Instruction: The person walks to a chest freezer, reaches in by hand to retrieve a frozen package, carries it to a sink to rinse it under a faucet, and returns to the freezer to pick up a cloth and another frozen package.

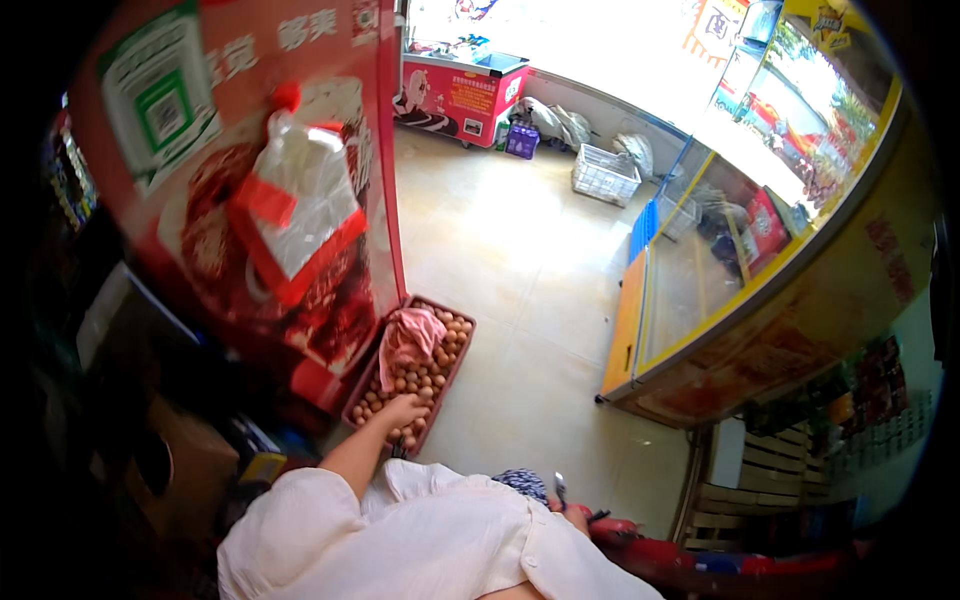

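Observation:
My left hand (pixel 405 410) reaches down over a reddish-brown crate (pixel 463 370) of brown eggs (pixel 425 379). Its fingers are drawn together among the eggs, and whether one is between them is too small to see. A crumpled pink cloth (pixel 411 337) lies over the eggs at the far left side of the crate. Low down by my body, my right hand (pixel 576 517) is partly hidden by my white shirt. It is closed at a small dark thing with a silvery tip (pixel 559 484), whose kind I cannot make out.
A red cabinet (pixel 372 180) with clear plastic bags (pixel 305 205) hanging on it stands left of the crate. Cardboard boxes (pixel 185 450) are nearer. To the right is a yellow-framed glass case (pixel 700 290). A white basket (pixel 606 176) and chest freezer (pixel 460 95) stand far off.

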The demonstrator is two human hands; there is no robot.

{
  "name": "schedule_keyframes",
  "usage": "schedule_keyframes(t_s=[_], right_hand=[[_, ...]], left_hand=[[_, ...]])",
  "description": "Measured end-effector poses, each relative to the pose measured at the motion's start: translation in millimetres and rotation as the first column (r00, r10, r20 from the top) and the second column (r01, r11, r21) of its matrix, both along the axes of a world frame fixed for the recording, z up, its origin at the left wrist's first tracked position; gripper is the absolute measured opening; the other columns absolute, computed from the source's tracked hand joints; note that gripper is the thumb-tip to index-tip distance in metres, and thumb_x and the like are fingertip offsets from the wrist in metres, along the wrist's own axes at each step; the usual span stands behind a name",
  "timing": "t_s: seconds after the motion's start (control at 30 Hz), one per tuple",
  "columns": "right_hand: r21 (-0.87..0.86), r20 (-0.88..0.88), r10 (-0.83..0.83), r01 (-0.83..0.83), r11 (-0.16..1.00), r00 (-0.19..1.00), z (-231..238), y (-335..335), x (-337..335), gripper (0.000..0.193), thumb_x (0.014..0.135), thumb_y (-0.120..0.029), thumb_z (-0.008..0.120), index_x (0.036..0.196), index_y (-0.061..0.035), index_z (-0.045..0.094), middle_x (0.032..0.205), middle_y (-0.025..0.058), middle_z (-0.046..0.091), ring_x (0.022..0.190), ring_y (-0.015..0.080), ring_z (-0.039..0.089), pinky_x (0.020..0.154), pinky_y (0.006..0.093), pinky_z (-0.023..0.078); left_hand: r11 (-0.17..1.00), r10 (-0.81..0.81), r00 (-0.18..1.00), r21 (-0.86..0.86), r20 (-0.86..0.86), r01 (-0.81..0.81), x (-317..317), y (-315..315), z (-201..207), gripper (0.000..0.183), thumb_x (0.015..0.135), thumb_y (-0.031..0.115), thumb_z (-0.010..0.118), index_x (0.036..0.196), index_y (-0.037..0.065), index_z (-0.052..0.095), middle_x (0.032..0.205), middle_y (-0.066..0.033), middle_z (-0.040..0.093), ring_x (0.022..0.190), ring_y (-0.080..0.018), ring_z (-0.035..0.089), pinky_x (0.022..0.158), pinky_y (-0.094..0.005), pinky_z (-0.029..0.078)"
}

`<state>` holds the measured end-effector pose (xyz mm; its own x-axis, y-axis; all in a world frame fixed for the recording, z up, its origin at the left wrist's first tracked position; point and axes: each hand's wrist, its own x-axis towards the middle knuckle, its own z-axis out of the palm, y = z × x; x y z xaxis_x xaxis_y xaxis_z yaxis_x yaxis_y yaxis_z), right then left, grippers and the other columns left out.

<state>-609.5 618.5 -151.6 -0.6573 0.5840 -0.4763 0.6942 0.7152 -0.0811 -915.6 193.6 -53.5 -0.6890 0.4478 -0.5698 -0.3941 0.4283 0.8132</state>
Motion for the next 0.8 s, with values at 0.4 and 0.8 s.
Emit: schedule_keyframes(t_s=[0.4,0.8], right_hand=[[-0.189,0.257,0.003,0.048,0.981,0.966,26.8,145.4,-382.1,0.033,0.078,-0.027,0.057,0.095,-0.001,0.068,0.1,0.023,0.065,0.097,0.0385,0.062,0.082,0.044,0.05],[-0.208,0.12,0.029,-0.004,0.978,0.992,38.3,278.3,-841.0,0.025,0.074,-0.016,0.062,0.088,0.0051,0.067,0.096,0.0262,0.065,0.091,0.0389,0.064,0.071,0.044,0.052]], left_hand=[[0.941,0.195,0.98,-0.276,-0.026,-0.195,-306.3,85.3,-22.6,0.036,0.083,0.023,0.065,0.113,0.002,0.062,0.09,-0.0115,0.066,0.086,-0.0149,0.062,0.071,-0.0288,0.051],[0.852,0.406,0.838,-0.484,0.364,-0.202,-472.2,85.8,-149.3,0.029,0.077,0.026,0.068,0.096,0.004,0.069,0.09,-0.0165,0.069,0.08,-0.026,0.067,0.073,-0.0377,0.052]])
